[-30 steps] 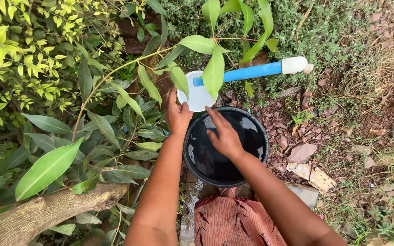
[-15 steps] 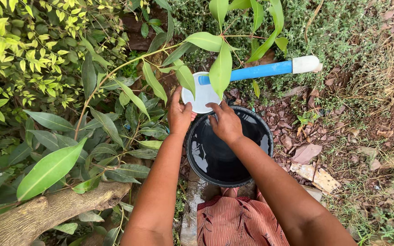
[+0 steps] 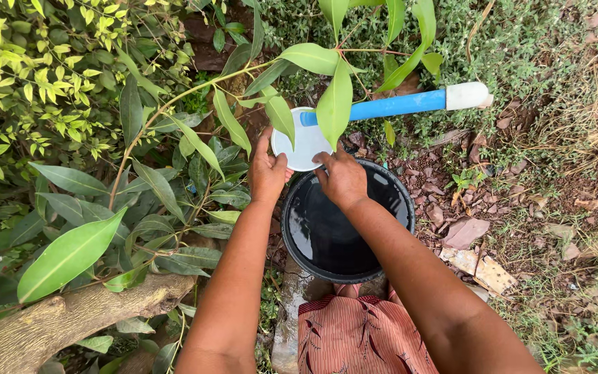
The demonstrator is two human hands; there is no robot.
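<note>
Outdoors, we look down on rough ground (image 3: 555, 228) strewn with dry leaves, patchy grass and bits of stone on the right, and thick green bushes (image 3: 57, 90) on the left. Large glossy leaves (image 3: 70, 253) hang over the lower left, and a thick branch (image 3: 64, 322) runs across the bottom corner. Just below us is a fold of red striped cloth (image 3: 361, 336).

Near the middle stands our black bucket (image 3: 288, 235), round and upright, with dark water inside that catches the light. At its far rim sits a white scoop (image 3: 306, 145), a shallow round cup seen from above, joined to a blue handle (image 3: 396, 106) that runs off to the right and ends in a white cap (image 3: 466, 95). One big leaf hangs in front of where cup and handle meet.

Our left hand (image 3: 266, 173) is at the near left edge of the white cup, thumb and fingers curled against its rim; it seems to be gripping the edge, though how firmly we cannot tell. Our right hand (image 3: 342, 179) reaches over the far part of the bucket, fingers bent, with the fingertips touching the near right edge of the cup. Whether it truly holds the cup or only rests on it we cannot tell. Both forearms stretch out from the bottom, the right one crossing above the bucket's water.
</note>
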